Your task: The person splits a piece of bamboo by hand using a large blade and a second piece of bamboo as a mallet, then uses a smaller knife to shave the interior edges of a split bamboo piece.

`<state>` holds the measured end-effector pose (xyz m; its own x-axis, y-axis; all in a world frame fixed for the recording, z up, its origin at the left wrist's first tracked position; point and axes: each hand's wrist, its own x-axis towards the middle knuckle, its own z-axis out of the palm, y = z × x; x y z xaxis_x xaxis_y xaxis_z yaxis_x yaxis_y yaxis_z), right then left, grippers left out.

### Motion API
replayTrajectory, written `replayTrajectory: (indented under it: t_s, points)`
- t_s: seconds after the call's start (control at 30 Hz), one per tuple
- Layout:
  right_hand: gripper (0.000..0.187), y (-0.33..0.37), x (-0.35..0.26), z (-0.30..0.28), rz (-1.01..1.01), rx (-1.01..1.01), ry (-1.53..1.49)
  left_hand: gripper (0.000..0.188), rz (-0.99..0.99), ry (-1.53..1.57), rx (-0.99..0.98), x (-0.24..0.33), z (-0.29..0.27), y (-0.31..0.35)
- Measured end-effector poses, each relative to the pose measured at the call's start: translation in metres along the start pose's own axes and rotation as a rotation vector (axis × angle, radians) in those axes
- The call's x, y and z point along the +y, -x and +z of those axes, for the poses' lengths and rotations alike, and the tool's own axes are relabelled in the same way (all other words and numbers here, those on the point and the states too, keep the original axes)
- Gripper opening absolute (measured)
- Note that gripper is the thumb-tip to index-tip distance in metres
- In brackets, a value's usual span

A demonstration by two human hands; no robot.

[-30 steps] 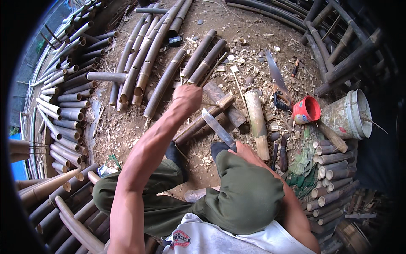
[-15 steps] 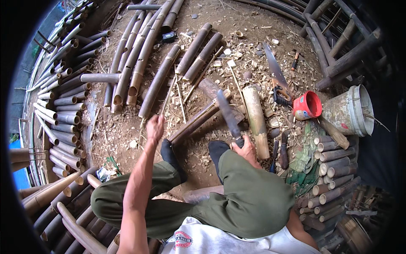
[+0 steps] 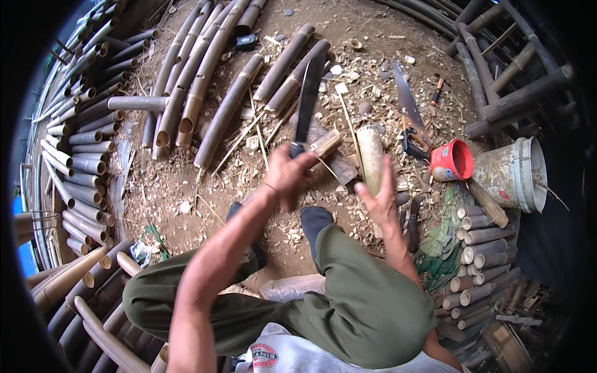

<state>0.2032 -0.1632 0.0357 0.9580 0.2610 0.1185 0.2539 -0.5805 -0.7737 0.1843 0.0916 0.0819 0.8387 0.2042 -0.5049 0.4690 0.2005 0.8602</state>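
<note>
My left hand is closed around the dark handle of a machete, whose broad blade points away from me. Beneath that hand lies a split bamboo piece, its far end resting across a wooden block; my hand and forearm hide most of its length. To the right, my right hand is raised with its fingers apart and nothing in it. It hovers over a pale peeled bamboo section. Thin bamboo strips lie on both sides of the block.
Chips litter the dirt floor. Several bamboo lengths lie ahead, and stacked bamboo lines the left. To the right are a handsaw, a red bucket, a whitish bucket, another knife and piled bamboo.
The machete has passed from my right hand to my left, its blade swinging up and away. My left hand moved right onto the bamboo piece; my right hand opened and rose slightly.
</note>
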Motion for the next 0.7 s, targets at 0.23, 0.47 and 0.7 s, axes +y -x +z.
replayTrajectory:
  t_s: [0.23,0.47,0.7]
  points:
    - [0.095,0.018,0.077,0.032,0.417,-0.113,0.533,0.046,0.183,-1.197,0.002,0.052,-0.109,0.003]
    - [0.078,0.012,0.12,0.01,0.471,-0.046,0.208,0.044,0.09,-1.304,-0.162,0.049,-0.087,0.033]
    - [0.062,0.023,0.035,-0.043,0.494,0.009,-0.498,0.045,0.02,-1.367,-0.181,0.035,-0.08,0.037]
